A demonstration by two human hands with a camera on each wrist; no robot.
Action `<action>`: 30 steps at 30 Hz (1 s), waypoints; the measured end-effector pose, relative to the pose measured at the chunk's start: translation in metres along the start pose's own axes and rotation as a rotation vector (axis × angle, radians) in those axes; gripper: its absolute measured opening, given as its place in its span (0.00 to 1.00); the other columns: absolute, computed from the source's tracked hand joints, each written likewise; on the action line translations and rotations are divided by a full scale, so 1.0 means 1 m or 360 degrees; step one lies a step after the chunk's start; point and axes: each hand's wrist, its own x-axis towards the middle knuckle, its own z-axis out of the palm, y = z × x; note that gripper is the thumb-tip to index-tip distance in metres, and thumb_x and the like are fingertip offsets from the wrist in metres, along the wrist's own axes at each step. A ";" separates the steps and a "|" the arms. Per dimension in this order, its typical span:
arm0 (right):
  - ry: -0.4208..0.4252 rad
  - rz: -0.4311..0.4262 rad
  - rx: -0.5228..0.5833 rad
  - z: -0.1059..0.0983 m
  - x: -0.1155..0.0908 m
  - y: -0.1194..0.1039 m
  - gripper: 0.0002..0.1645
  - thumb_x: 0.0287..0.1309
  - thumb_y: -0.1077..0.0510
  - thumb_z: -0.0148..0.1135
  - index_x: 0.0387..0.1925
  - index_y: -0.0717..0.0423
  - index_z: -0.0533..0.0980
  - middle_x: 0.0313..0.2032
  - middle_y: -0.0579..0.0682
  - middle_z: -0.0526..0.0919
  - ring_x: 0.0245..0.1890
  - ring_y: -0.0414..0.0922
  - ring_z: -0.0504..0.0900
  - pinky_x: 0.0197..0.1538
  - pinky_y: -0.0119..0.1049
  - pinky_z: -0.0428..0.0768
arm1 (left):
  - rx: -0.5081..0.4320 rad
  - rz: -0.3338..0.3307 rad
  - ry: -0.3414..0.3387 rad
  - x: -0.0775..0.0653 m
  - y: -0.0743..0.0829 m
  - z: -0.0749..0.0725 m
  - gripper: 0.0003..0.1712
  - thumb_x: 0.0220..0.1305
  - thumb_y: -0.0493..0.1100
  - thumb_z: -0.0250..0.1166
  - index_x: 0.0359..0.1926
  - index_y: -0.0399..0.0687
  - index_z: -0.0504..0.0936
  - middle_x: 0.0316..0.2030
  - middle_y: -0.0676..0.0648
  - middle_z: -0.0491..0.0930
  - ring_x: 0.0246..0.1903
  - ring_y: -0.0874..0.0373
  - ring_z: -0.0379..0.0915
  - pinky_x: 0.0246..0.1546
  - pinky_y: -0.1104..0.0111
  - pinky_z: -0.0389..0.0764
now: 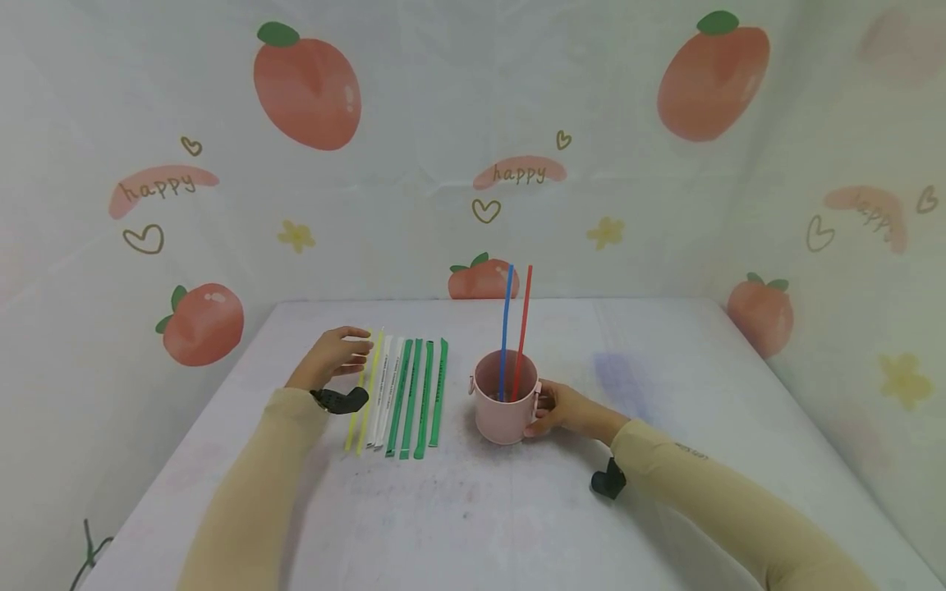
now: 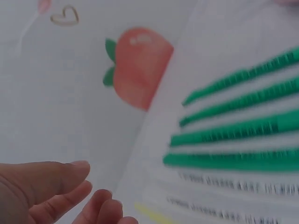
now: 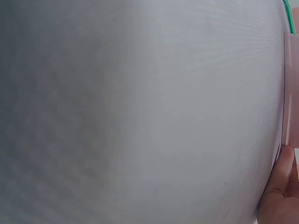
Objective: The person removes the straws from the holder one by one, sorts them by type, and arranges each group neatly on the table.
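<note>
A small pink bucket (image 1: 493, 420) stands on the table with a blue straw (image 1: 507, 312) and a red straw (image 1: 524, 320) upright in it. My right hand (image 1: 569, 410) grips the bucket's right side near its handle, the thumb low against the wall. To the left lies a row of straws: two yellow straws (image 1: 367, 410), white-wrapped straws (image 1: 388, 394) and several green-wrapped straws (image 1: 411, 400). Over the far end of the yellow straws hovers my left hand (image 1: 334, 357), fingers loosely bent with nothing between them. In the left wrist view its fingertips (image 2: 110, 210) are near a yellow straw's end (image 2: 152, 213).
The white table (image 1: 458, 525) meets a fruit-printed backdrop (image 1: 414, 213) along its back edge and both sides. A dark camera strap sits on each wrist. A dark green cord (image 1: 90, 552) shows at the lower left, beyond the table's edge.
</note>
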 end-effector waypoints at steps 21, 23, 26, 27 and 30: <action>0.0049 0.0052 -0.0012 0.001 0.000 0.000 0.47 0.44 0.68 0.75 0.67 0.65 0.63 0.60 0.60 0.73 0.58 0.47 0.73 0.62 0.36 0.74 | -0.0316 0.0554 -0.0135 -0.014 0.089 0.100 0.20 0.68 0.37 0.60 0.59 0.38 0.72 0.51 0.35 0.76 0.45 0.49 0.79 0.51 0.60 0.82; 0.0054 0.0054 -0.0017 0.002 -0.001 -0.001 0.48 0.44 0.67 0.75 0.67 0.65 0.63 0.61 0.60 0.73 0.59 0.48 0.73 0.63 0.38 0.74 | -0.0325 0.0584 -0.0168 -0.013 0.093 0.109 0.20 0.67 0.37 0.61 0.58 0.38 0.73 0.52 0.35 0.76 0.48 0.46 0.79 0.52 0.60 0.81; 0.0052 0.0051 -0.0017 0.002 -0.001 -0.001 0.48 0.44 0.67 0.76 0.67 0.65 0.63 0.61 0.60 0.73 0.60 0.50 0.72 0.64 0.40 0.73 | -0.0333 0.0620 -0.0224 -0.013 0.097 0.119 0.20 0.66 0.37 0.63 0.58 0.38 0.74 0.53 0.36 0.76 0.53 0.42 0.76 0.54 0.59 0.80; 0.0052 0.0048 -0.0016 0.002 -0.001 -0.001 0.48 0.44 0.67 0.76 0.67 0.65 0.63 0.61 0.60 0.73 0.60 0.50 0.72 0.64 0.40 0.73 | -0.0330 0.0631 -0.0246 -0.013 0.099 0.122 0.20 0.66 0.37 0.63 0.58 0.38 0.74 0.54 0.36 0.76 0.55 0.42 0.75 0.55 0.59 0.79; 0.0041 0.0031 -0.0012 0.001 -0.001 -0.001 0.48 0.44 0.67 0.75 0.67 0.66 0.62 0.61 0.61 0.73 0.59 0.49 0.73 0.64 0.40 0.73 | -0.0290 0.0644 -0.0294 -0.014 0.102 0.128 0.21 0.65 0.37 0.63 0.58 0.39 0.74 0.56 0.38 0.75 0.56 0.44 0.74 0.57 0.59 0.77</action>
